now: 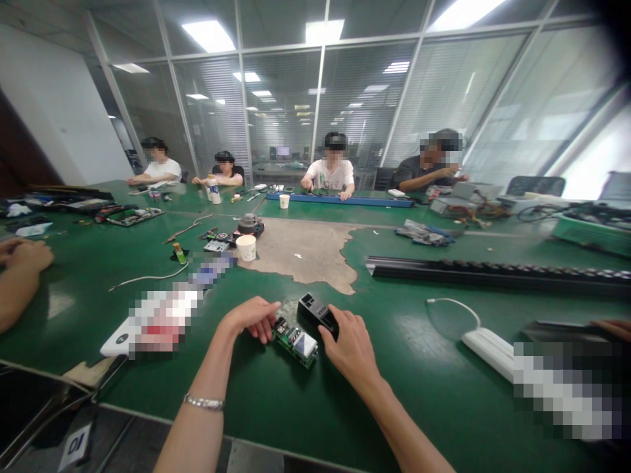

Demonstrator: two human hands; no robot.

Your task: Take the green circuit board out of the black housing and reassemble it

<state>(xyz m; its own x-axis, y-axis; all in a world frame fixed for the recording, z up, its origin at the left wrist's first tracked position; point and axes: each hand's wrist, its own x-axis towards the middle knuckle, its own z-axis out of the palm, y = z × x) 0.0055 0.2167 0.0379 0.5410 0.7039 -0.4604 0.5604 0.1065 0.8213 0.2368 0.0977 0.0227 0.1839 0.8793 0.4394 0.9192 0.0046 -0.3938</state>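
My left hand (250,318) rests its fingertips at the end of a green circuit board (294,341) that lies on the green table mat (394,368). My right hand (349,346) wraps around the end of a black plastic casing (312,311), which stands just beyond the board. The casing and board touch or nearly touch, and my right fingers hide part of the casing. Both hands are close together at the near edge of the table.
A blurred white box (162,318) lies left of my hands, and a white power adapter (488,351) with its cable lies right. A long black rail (497,276) crosses the mat. A paper cup (246,247) stands by tools. Co-workers' arms enter at both sides.
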